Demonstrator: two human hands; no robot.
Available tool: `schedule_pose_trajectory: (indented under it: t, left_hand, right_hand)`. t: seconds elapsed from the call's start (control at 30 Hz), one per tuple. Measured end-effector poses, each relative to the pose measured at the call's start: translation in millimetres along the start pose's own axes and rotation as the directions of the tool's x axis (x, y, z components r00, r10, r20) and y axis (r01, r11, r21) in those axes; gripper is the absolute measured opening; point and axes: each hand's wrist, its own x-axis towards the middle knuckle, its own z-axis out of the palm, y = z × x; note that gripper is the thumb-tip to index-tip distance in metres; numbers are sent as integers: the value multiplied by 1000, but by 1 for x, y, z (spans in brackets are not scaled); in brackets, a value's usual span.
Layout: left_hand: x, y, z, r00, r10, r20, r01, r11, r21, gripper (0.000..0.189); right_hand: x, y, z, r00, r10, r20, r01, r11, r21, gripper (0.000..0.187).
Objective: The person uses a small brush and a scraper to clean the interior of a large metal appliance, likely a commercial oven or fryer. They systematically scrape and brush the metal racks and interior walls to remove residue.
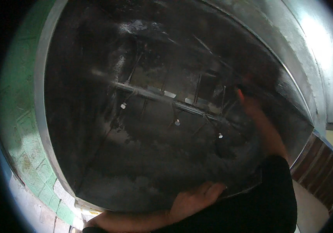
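Before me is the dark, soiled interior of a large metal hood or box. My right hand reaches into its right side, blurred and in shadow. An orange-red object shows at its fingers; its kind is too blurred to tell. My left hand lies at the near rim, fingers bent and pointing right, and its grip on the edge is hidden. A metal pipe crosses the middle of the interior, left of my right hand. Along it, small white-capped fittings stick out on short stems.
A pale metal rim borders the interior on the left, beside a green tiled wall. Shiny sheet metal curves along the upper right. A brown slatted surface is at the lower right. Whitish smears mark the upper interior.
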Motion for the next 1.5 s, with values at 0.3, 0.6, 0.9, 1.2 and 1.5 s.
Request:
schedule_pose_trajectory:
  t: [0.3,0.6,0.9,1.2,1.5]
  left_hand:
    - [-7,-7,1,988,-74,135,61,993,96,40]
    - [-1,-3,3,998,21,-55,-14,991,135,44]
    - [-4,-12,8,989,138,-59,-136,990,49,43]
    - [9,-10,-39,864,-22,503,-126,958,258,43]
    - [0,-3,-6,996,63,66,-59,996,-65,30]
  right_hand:
    - [16,-41,78,979,-203,32,198,975,105,37]
    - [23,-47,21,947,-92,307,-73,872,485,29]
    - [3,-44,-61,909,-88,406,195,953,-230,35]
    - [-1,-64,45,984,34,172,-40,999,34,44]
    - [-16,-36,-96,850,178,496,-53,965,-256,45]
